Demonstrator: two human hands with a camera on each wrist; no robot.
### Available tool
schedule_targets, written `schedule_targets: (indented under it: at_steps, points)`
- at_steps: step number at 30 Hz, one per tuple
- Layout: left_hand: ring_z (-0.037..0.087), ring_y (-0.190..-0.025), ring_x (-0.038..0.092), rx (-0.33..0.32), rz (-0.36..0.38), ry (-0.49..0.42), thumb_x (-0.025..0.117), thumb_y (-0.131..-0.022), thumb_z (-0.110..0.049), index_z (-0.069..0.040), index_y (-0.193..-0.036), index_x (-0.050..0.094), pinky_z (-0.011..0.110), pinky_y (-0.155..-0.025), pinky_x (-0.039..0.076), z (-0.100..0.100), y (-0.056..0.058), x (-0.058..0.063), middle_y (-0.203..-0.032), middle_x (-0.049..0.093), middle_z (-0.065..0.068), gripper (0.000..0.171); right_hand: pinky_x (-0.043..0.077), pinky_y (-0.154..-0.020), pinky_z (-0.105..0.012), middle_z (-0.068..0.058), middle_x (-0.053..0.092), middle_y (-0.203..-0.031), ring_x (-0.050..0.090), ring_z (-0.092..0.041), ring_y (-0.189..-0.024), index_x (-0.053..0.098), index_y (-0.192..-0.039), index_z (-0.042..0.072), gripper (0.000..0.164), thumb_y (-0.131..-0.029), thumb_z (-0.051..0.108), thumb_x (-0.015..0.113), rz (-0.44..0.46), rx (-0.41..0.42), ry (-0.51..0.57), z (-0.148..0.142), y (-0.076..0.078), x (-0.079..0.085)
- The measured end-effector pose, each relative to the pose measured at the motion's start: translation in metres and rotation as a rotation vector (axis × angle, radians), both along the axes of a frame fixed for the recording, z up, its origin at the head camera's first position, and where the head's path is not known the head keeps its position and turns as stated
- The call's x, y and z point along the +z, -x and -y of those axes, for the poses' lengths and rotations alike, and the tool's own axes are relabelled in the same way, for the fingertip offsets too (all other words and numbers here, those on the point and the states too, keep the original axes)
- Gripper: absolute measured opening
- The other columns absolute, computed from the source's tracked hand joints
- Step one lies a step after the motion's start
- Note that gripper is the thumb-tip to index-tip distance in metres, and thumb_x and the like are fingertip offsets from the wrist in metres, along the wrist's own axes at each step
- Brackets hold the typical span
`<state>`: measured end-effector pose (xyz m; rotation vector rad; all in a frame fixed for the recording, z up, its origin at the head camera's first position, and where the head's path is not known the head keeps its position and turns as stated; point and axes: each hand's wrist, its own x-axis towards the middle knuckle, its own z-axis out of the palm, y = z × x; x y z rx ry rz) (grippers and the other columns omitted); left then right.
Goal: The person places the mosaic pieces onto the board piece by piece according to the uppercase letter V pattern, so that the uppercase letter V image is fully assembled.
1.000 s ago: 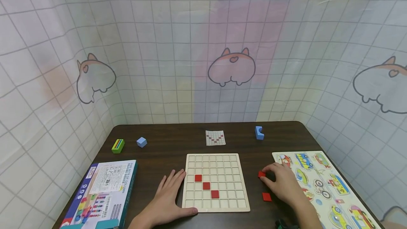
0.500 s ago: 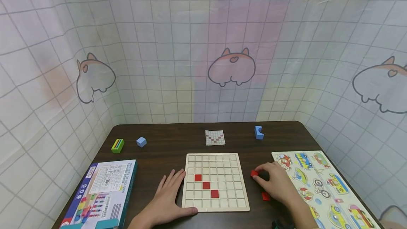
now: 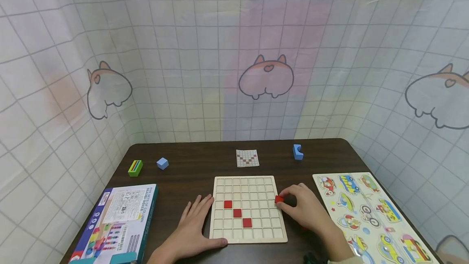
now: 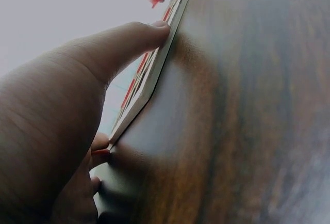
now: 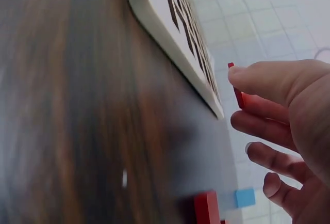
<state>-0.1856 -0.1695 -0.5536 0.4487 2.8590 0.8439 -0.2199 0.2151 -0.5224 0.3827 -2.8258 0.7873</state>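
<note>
On one board (image 3: pixel 254 195) lie three tiles (image 3: pixel 237 213); another tile (image 3: pixel 279 199) is held.

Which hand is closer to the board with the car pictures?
The right. The right hand is just left of the picture board, pinching a red tile; the left hand is farther left, across the grid board.

The left hand (image 3: pixel 192 229) lies with its back upward, fingers straight and slightly spread toward the table's (image 3: pixel 198 162) far edge, thumb stretched sideways to the right. The right hand (image 3: pixel 302 211), nearer the table's right edge, pinches with thumb and forefinger; its remaining fingers bend loosely, standing apart.
</note>
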Motion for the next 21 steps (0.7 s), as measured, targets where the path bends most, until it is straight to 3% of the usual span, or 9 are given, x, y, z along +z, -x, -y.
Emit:
schedule_targets:
  at_steps: [6,14,21]
  points:
    - [0.04,-0.175,0.013,-0.004,0.008,0.006,0.075,-0.072,-0.098,-0.021,-0.178,0.026,0.075,-0.137,0.006,0.0,0.0,0.0,-0.185,0.029,0.006,0.14,0.058,-0.095,-0.039,0.021,0.075,-0.107,0.06,-0.009,-0.104,0.082,-0.108,0.033,0.02,-0.093,0.041,0.092,0.013,0.046,0.032,0.015,0.002,0.001]
    - [0.04,-0.175,0.013,0.01,0.018,0.013,0.076,-0.071,-0.097,-0.023,-0.178,0.027,0.075,-0.137,0.005,0.0,0.002,0.0,-0.185,0.029,0.004,0.14,0.054,-0.084,-0.03,0.016,0.074,-0.102,0.059,-0.014,-0.099,0.082,-0.104,0.03,0.017,-0.092,0.037,0.093,0.042,0.112,0.075,0.042,0.012,0.001]
    - [0.041,-0.175,0.013,0.007,0.027,0.003,0.078,-0.072,-0.095,-0.022,-0.178,0.027,0.076,-0.137,0.005,0.0,0.001,0.003,-0.185,0.029,0.005,0.138,0.059,-0.09,-0.035,0.013,0.077,-0.103,0.065,-0.016,-0.103,0.083,-0.103,0.025,0.017,-0.092,0.032,0.093,0.028,0.174,0.101,0.063,0.019,0.001]
